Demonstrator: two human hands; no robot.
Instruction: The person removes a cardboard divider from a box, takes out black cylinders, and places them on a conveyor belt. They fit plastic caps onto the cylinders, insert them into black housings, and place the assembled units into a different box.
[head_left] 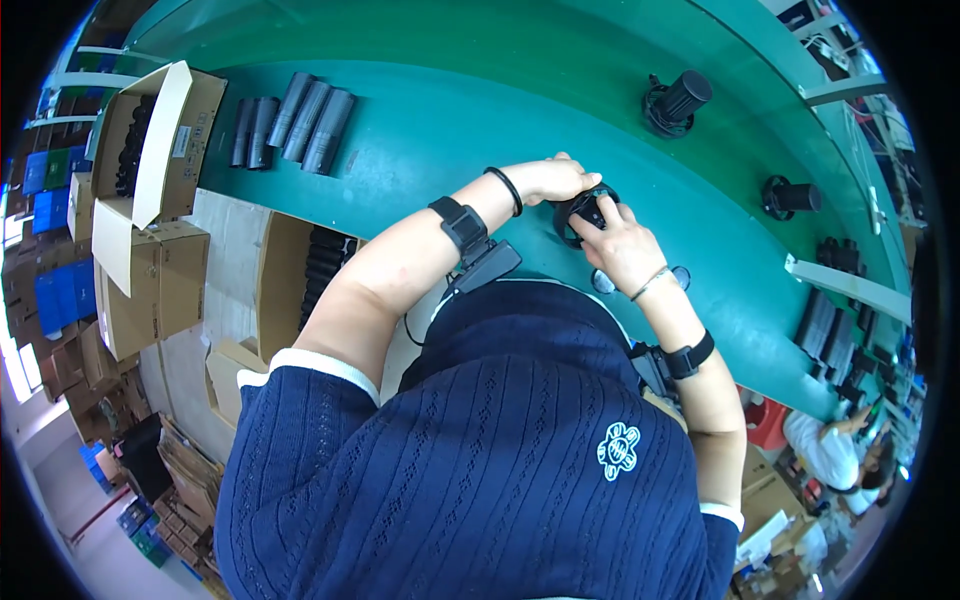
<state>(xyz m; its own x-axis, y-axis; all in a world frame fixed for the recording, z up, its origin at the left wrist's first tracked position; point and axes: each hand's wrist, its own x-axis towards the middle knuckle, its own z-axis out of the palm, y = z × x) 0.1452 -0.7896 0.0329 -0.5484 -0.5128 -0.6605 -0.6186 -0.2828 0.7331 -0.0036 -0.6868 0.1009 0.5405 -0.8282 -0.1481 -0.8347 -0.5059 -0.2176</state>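
Over the green workbench, my left hand [561,181] grips the far left edge of a black ring-shaped part [567,222]. My right hand [628,250] reaches into and around the same part, thumb and fingers bent against its inner pieces. What the fingertips touch inside is too small to make out. Two small round discs with shiny faces lie close by: one disc [602,281] beside my right hand, the other disc [681,277] just past my right wrist.
Several black tubes [311,115] lie at the bench's left. Two black round-based assemblies stand farther off: one [684,97] at the back, one [792,197] at right. An open carton [180,140] of black parts borders the left end. More black tubes [825,330] lie far right, near other people.
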